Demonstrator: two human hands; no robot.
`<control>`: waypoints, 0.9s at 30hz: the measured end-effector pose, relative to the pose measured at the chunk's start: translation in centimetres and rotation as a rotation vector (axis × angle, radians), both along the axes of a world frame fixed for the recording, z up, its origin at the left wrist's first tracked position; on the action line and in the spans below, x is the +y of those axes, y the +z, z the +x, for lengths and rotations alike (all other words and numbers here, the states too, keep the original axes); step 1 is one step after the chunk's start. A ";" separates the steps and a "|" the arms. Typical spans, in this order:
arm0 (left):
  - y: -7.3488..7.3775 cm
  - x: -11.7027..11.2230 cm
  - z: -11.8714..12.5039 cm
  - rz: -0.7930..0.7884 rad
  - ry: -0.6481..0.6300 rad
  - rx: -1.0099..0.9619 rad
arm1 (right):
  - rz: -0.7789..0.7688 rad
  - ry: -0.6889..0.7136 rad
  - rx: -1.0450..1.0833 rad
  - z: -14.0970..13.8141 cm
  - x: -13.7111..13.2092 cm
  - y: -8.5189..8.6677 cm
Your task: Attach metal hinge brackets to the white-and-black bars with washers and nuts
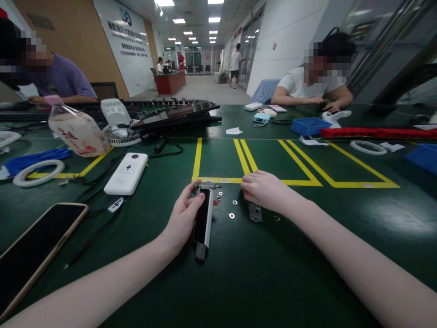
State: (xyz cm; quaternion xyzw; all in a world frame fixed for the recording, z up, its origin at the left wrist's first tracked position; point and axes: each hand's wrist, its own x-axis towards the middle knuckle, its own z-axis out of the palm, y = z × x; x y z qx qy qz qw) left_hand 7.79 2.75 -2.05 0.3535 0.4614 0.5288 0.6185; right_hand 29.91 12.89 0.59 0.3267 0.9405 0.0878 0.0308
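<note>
My left hand (pixel 182 214) is curled round a black and silver bar-shaped tool (pixel 203 223) that lies on the green table (pixel 239 273), thumb near its metal top end. My right hand (pixel 264 189) rests knuckles-up just right of it, fingers curled down over a small grey metal bracket (pixel 255 212) whose lower end sticks out below the palm. Several small metal washers (pixel 232 215) lie scattered between the two hands.
A phone (pixel 34 250) lies at the near left, with a white power bank (pixel 126 173), black cables, a tape ring (pixel 38 172) and a drink bottle (pixel 78 131) beyond. Yellow floor-style lines mark the table. Two other people sit at the far side; blue trays (pixel 309 126) stand at right.
</note>
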 end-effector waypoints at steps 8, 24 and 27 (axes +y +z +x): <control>0.4 -0.1 0.2 -0.023 0.007 0.016 | 0.021 -0.011 0.107 0.1 0.4 -1.4; -0.3 0.2 0.4 0.042 0.017 -0.024 | -0.266 -0.022 0.973 -3.4 -4.1 0.1; -0.4 0.2 0.4 0.070 0.007 -0.014 | -0.156 0.035 0.958 -3.8 -5.0 -0.1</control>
